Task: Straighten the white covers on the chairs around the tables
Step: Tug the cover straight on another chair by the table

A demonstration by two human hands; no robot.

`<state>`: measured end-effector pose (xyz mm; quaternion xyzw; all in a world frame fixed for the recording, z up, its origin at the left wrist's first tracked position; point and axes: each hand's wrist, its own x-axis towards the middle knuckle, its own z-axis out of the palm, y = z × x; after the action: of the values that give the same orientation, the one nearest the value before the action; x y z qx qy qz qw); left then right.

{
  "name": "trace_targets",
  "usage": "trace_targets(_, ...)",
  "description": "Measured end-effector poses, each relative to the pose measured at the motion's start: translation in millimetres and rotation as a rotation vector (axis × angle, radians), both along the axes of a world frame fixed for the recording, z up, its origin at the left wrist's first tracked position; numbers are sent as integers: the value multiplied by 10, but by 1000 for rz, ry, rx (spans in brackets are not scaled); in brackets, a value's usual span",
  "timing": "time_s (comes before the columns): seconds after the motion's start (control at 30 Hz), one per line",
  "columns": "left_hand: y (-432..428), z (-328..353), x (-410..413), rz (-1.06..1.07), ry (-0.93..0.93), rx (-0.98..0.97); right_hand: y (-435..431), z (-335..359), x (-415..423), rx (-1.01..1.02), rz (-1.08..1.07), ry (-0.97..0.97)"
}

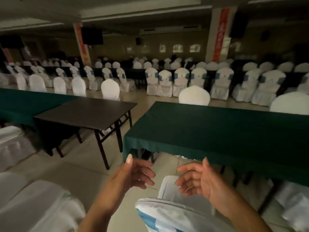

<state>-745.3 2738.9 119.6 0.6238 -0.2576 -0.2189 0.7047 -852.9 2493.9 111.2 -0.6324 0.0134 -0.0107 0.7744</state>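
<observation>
A chair in a white cover (168,213) with a blue band at its back stands right below me, facing the green-clothed table (217,129). My left hand (133,173) hovers above and left of the chair, fingers apart and empty. Above the chair's seat, my right hand (195,178) is also empty, fingers spread, palm turned toward the left hand. Neither hand touches the cover. Another white-covered chair (38,206) stands at lower left, and one more (294,203) at lower right.
A bare dark folding table (87,113) stands to the left, beside a second green-clothed table (20,101). Rows of white-covered chairs (184,81) with blue sashes fill the dim hall behind. Pale floor aisle (87,164) runs between the tables.
</observation>
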Motion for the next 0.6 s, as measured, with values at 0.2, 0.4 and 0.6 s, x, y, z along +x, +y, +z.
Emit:
trace_targets(0.2,-114,-9,-171,-84,-29,23,-52,-42,-362,-8,-71,-26)
trace_targets(0.4,-153,-163,-244,-191,19,33,-56,-192,-606,22,-140,29)
trace_targets(0.6,-296,-293,36,-329,18,59,-24,-316,-565,-28,-293,108)
